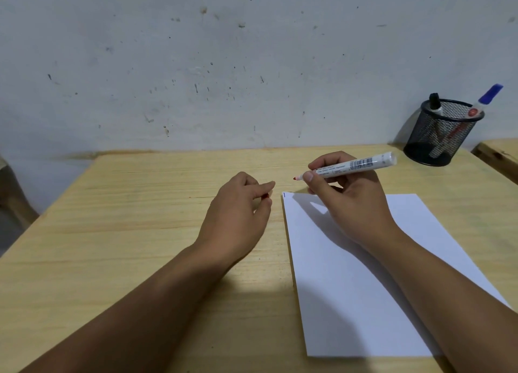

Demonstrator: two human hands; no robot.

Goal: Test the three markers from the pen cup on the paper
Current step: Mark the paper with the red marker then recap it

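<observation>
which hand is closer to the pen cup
Right. The right hand, holding the uncapped marker, sits just down-left of the pen cup; the left hand is farther left.

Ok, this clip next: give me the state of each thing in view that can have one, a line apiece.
Red marker: uncapped, tip bare, held in right hand above the table.
Red cap: off, pinched in left hand.
Black marker: capped, standing in pen cup.
Blue marker: capped, leaning in the cup.
Pen cup: upright.
Paper: flat on the table, one short blue mark at its far left corner.
</observation>
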